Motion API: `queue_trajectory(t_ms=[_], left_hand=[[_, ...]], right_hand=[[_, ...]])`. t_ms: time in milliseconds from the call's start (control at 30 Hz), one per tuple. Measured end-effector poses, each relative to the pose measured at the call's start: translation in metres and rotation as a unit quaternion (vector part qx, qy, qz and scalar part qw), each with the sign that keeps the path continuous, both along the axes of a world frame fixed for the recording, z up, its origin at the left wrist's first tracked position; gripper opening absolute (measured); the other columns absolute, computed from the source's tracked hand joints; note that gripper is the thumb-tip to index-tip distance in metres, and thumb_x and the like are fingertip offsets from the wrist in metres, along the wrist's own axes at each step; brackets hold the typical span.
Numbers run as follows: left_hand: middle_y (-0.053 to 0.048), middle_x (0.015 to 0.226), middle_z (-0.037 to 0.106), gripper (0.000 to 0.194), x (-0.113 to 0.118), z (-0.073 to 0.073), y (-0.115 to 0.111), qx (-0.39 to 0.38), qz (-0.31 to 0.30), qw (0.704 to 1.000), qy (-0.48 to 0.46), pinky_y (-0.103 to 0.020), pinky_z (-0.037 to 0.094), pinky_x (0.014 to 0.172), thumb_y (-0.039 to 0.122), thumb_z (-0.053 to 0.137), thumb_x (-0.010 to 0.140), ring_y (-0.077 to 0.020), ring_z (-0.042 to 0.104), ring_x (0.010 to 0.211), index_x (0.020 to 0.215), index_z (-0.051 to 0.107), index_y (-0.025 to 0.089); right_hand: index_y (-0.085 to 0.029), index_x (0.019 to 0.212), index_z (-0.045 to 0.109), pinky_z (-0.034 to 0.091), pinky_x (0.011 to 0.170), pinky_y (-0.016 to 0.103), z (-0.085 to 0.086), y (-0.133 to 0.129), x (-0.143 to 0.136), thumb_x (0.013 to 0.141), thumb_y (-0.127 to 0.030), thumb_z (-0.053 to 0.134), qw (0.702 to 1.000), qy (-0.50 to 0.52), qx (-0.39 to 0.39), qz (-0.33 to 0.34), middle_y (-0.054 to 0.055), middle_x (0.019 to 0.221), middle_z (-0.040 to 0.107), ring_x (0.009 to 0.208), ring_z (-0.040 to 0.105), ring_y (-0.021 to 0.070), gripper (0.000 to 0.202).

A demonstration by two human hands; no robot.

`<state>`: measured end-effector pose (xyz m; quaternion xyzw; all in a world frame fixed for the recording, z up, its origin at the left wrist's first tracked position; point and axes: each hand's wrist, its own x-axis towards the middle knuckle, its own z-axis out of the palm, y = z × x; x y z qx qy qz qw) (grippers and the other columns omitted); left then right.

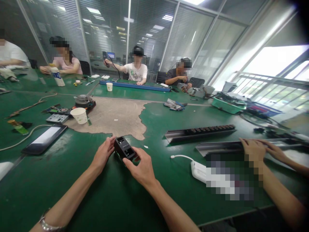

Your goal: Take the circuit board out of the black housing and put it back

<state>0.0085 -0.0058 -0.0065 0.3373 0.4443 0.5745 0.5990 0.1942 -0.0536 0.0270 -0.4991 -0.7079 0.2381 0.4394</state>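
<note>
A small black box-shaped device with openings in its top face rests at a slant between my two hands, low over the green table. My left hand has its fingers pressed against the device's left end. On the right, my right hand grips the other end, thumb at the near edge and fingers behind the far side. The underside of the device is hidden.
At the right, a co-worker's hands rest on a metal channel, near a white power bank. A paper cup and a phone lie left. Several people sit across the table.
</note>
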Motion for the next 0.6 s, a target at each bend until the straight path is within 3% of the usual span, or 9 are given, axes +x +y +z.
queue_trajectory(t_ms=[167,300,500,600], left_hand=[[-0.014,0.134,0.059,0.055,0.003,0.001,-0.002,0.027,0.002,1.000,0.012,-0.041,0.032,0.110,0.057,0.049,0.089,-0.0257,0.053,0.126,0.126,0.061,0.018],[-0.015,0.132,0.060,0.056,0.004,0.000,-0.002,0.047,0.012,0.998,0.027,-0.042,0.028,0.112,0.057,0.048,0.089,-0.0262,0.049,0.130,0.125,0.062,0.017],[-0.015,0.138,0.054,0.058,0.005,0.000,-0.002,0.076,0.021,0.997,0.018,-0.042,0.025,0.114,0.058,0.045,0.089,-0.0252,0.045,0.133,0.128,0.059,0.017],[-0.013,0.142,0.052,0.058,0.007,-0.001,-0.003,0.088,0.027,0.996,0.008,-0.041,0.023,0.115,0.057,0.043,0.091,-0.0236,0.042,0.136,0.131,0.056,0.018]], right_hand=[[-0.019,0.110,0.062,0.049,0.084,0.038,-0.004,-0.001,-0.005,0.075,-0.030,0.070,0.997,-0.066,0.027,-0.005,0.007,0.100,0.065,0.091,0.059,0.0235,0.037],[-0.019,0.108,0.064,0.047,0.088,0.041,-0.010,-0.002,-0.004,0.074,-0.032,0.070,0.994,-0.113,0.004,0.000,0.008,0.101,0.066,0.095,0.060,0.0259,0.037],[-0.018,0.125,0.057,0.047,0.092,0.042,-0.014,0.000,0.009,0.068,-0.038,0.079,0.994,-0.108,-0.031,0.017,0.011,0.116,0.063,0.106,0.058,0.0279,0.064],[-0.021,0.117,0.062,0.048,0.087,0.039,-0.014,-0.002,0.006,0.072,-0.033,0.077,0.995,-0.095,-0.014,0.025,0.007,0.105,0.066,0.098,0.060,0.0247,0.049]])
